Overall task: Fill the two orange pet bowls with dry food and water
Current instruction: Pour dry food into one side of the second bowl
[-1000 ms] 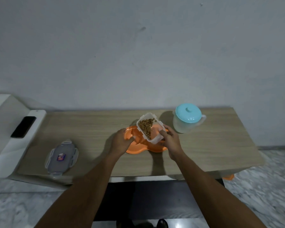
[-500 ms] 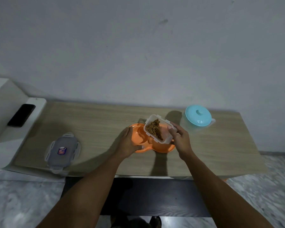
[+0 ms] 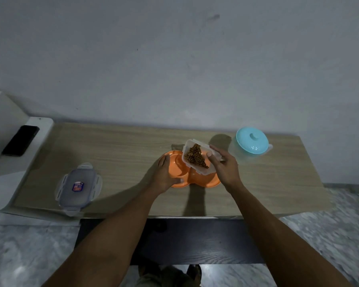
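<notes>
My right hand point(image 3: 224, 168) pinches the tilted container point(image 3: 203, 172) of dry food point(image 3: 195, 157) above the 2 orange bowls point(image 3: 175, 164), which sit mid-table. My left hand point(image 3: 166, 175) grips their left rim. Tipped too steeply, I think the food could spill past the rim.

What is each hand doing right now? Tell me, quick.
Left hand: grips the rim of the orange pet bowl.
Right hand: holds the clear food container, tilted over the bowl.
</notes>
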